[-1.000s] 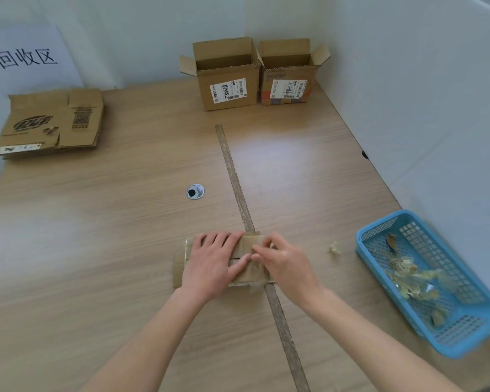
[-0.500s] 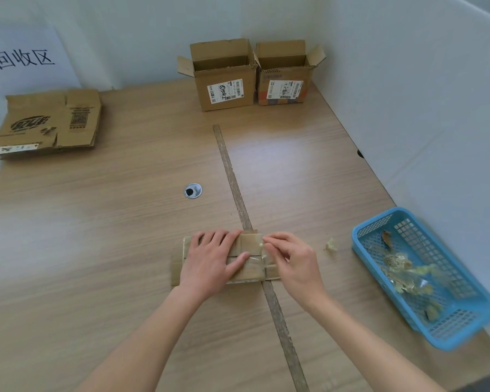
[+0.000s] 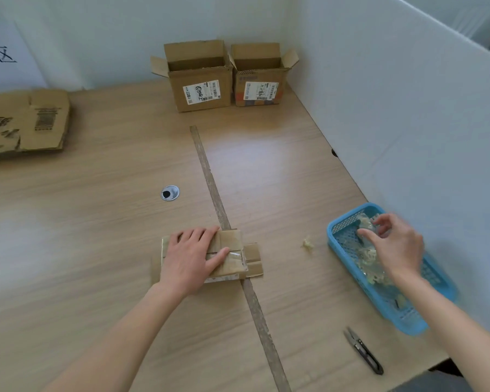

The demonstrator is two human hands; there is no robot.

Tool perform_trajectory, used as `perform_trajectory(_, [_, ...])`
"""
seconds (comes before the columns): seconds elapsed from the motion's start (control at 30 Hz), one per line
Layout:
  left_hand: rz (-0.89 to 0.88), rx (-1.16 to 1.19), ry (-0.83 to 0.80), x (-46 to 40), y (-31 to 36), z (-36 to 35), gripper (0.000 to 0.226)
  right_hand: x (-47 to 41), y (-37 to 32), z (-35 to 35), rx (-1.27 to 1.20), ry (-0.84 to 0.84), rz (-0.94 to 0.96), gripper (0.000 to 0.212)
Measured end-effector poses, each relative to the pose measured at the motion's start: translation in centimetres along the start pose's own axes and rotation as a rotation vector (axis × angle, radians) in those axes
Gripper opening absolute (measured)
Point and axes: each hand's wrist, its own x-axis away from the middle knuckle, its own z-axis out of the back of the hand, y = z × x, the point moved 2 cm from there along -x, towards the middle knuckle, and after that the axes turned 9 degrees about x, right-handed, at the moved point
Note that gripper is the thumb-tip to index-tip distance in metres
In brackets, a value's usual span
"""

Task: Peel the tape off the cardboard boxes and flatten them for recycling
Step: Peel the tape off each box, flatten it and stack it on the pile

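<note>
A light wood-grain worktop (image 3: 111, 222) carries a worn brown strip (image 3: 210, 176) running down its middle. A round silver cable grommet (image 3: 170, 192) sits left of the strip. Small black thread snips (image 3: 364, 352) lie near the front right edge. White partition panels (image 3: 393, 108) enclose the worktop, with a white paper sign (image 3: 3, 55) at far left.

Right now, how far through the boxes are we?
Done: flattened cardboard lies at the far left. In hand: the left hand presses the small flattened box, which has clear tape across it, while the right hand reaches into the blue basket of peeled tape scraps. Left: two open boxes at the back stand unflattened, and a loose scrap lies on the table.
</note>
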Motion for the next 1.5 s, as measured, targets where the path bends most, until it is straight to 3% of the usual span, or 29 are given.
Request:
perform_trajectory(0.2, [-0.014,0.04,-0.024,-1.9,4.8,-1.6,0.066,0.7,2.3,-1.0,0.006,-0.125,-0.061,0.007])
perform_trajectory(0.37, [-0.012,0.012,-0.024,-2.2,6.9,-3.0,0.064,1.5,2.0,-1.8,0.059,-0.251,0.062,0.022])
perform_trajectory(0.57, [-0.023,0.018,0.014,-2.2,6.9,-3.1,0.064,1.1,2.2,-0.6,0.137,-0.165,0.065,0.016])
perform_trajectory(0.77, [-0.02,0.02,0.016,-2.2,7.1,-3.0,0.062,0.4,3.0,-0.6,0.118,-0.194,0.044,0.016])
perform_trajectory(1.03, [-0.023,0.02,0.02,-2.2,7.1,-3.1,0.062,0.4,1.9,-1.0,0.027,-0.169,0.166,0.025])
perform_trajectory(1.37, [-0.016,0.031,0.009,-2.1,7.0,-3.0,0.062,0.0,1.2,-1.0,0.127,-0.063,0.245,0.017])
perform_trajectory(1.5, [-0.016,0.026,0.004,-2.1,7.1,-3.0,0.061,0.0,1.6,-1.9,0.153,-0.12,0.266,0.03])
